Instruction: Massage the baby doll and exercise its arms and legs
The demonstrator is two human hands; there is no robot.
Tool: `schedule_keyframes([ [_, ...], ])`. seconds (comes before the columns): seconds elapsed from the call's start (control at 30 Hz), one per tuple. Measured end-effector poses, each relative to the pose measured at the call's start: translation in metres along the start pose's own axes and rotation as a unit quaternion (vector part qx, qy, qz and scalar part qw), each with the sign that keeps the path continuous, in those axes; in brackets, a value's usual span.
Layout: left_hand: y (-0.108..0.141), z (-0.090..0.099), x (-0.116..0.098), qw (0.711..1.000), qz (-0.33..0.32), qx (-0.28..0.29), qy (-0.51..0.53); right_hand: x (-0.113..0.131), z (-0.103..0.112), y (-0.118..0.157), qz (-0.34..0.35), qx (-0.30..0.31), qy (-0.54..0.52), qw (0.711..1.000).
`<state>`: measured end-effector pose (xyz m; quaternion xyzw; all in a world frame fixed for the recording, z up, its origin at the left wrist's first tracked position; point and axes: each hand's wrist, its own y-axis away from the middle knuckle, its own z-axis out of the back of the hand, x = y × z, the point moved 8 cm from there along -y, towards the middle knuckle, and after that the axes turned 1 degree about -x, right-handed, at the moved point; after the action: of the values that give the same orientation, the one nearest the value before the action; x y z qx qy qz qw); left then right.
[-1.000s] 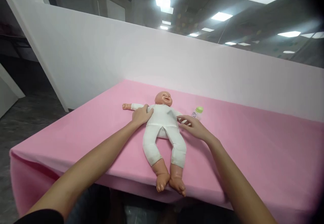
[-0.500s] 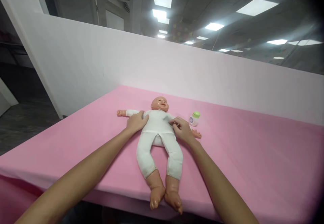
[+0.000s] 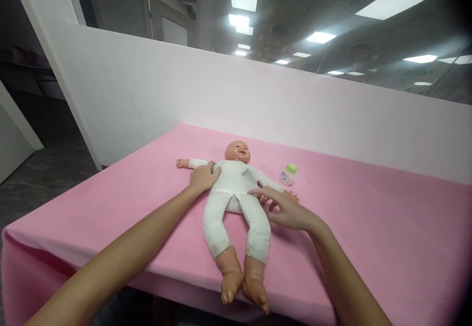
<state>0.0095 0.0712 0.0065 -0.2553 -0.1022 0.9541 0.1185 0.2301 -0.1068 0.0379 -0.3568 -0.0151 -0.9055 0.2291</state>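
A baby doll with a white cloth body lies on its back on the pink-covered table, head away from me, feet at the near edge. My left hand grips the doll's side by the armpit, its thumb against the chest and its other fingers partly hidden. Beside the doll's hip, my right hand is open with fingers apart. Its fingertips reach the waist, though I cannot tell if they press on it. Past that hand, a small clear bottle with a green cap stands near the doll's outstretched hand.
Pink cloth covers the table and hangs over its near edge. A low white partition runs along the far side and down the left. Beyond it are a doorway and ceiling lights.
My right hand has left the doll's chest side, moving down and right toward the hip, and its curled fingers have spread. My left hand stays on the doll. The view has shifted slightly.
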Motion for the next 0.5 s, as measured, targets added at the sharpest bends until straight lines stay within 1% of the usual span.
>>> schedule_keyframes([
  [0.13, -0.001, -0.001, 0.000, 0.999, -0.006, 0.009, 0.037, 0.025, -0.024, 0.035, 0.059, -0.074, 0.100, 0.990],
  [0.2, -0.002, -0.001, 0.001, 0.999, -0.002, 0.002, 0.047, 0.034, -0.033, 0.042, 0.099, -0.089, 0.117, 0.984],
  [0.23, -0.002, -0.001, 0.003, 0.999, 0.005, -0.004, 0.047, 0.038, -0.033, 0.041, 0.119, -0.093, 0.115, 0.982],
  [0.3, -0.003, -0.002, 0.006, 0.999, 0.015, -0.017, 0.046, 0.043, -0.023, 0.032, 0.144, -0.100, 0.093, 0.980],
  [0.4, -0.004, -0.004, 0.005, 0.997, 0.001, -0.032, 0.065, 0.045, 0.010, 0.003, 0.151, -0.105, 0.019, 0.983],
  [0.47, -0.005, -0.003, 0.003, 0.991, -0.020, -0.057, 0.116, 0.043, 0.028, -0.020, 0.139, -0.111, -0.042, 0.983],
  [0.5, -0.006, -0.001, 0.003, 0.983, -0.030, -0.075, 0.164, 0.041, 0.034, -0.030, 0.132, -0.117, -0.069, 0.982],
])
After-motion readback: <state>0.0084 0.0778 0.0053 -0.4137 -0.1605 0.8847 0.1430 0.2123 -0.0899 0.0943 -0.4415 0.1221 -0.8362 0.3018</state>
